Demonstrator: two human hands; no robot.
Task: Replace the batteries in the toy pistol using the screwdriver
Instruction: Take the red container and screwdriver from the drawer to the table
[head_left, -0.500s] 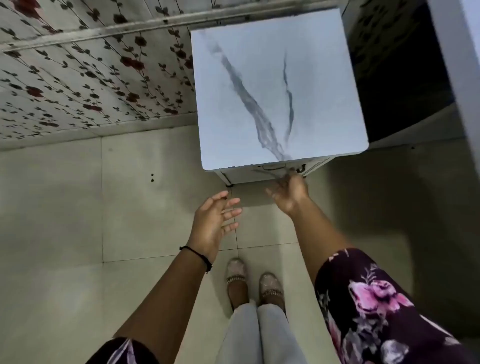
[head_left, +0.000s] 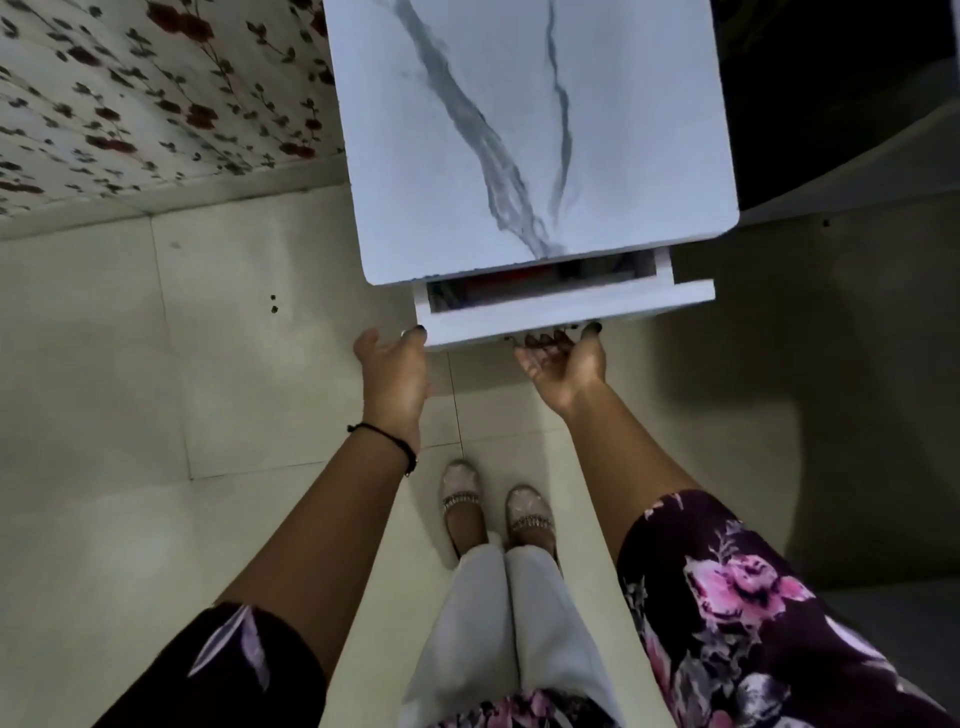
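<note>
Evidently we are fetching things: our right hand (head_left: 563, 361) hooks curled fingers (head_left: 540, 340) under the drawer front (head_left: 566, 306) while our left hand (head_left: 392, 369), fingers loose, touches its corner to steady it, because neither toy pistol nor screwdriver is in view, perhaps lying in the part-open drawer below the worktop (head_left: 519, 130).

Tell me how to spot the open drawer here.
Find the white marble-patterned tabletop with grey veins. Just under its near edge, a plain white drawer sticks partly out. It alone shows a dark gap, and the right hand grips its front.
</note>
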